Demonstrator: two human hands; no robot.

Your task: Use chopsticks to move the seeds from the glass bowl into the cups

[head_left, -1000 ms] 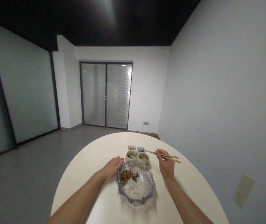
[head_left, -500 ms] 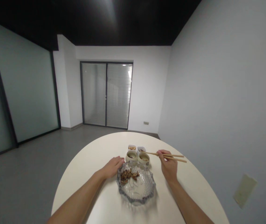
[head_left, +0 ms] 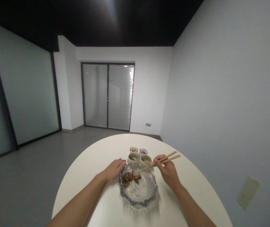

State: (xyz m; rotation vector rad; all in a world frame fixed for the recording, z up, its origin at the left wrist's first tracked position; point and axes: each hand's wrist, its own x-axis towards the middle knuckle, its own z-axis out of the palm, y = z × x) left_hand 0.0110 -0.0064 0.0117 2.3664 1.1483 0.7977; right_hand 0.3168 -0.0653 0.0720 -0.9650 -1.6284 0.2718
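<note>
My right hand (head_left: 166,171) is closed on a pair of wooden chopsticks (head_left: 146,168). Their tips reach over the far side of a faceted clear glass bowl (head_left: 149,194), close to a heap of brown, elongated pieces (head_left: 130,179) that look like insect pupae or dried pods. Whether the tips pinch anything is too small to tell. At the bowl's left rim my left hand (head_left: 114,169) rests with its fingers together, the fingertips against the glass. Just behind the bowl stand two round cream cups, a left cup (head_left: 133,158) and a right cup (head_left: 146,160), with small contents at the bottom.
Behind the cups are a small white dish of pale nut-like pieces (head_left: 134,149) and a white dish with dark bits (head_left: 143,152). All stand on a round white table (head_left: 97,201). A wall (head_left: 220,104) rises at the right.
My right hand has drawn the chopsticks back from the white dish with dark bits, and their tips are now over the glass bowl. My left hand and the bowl have stayed put.
</note>
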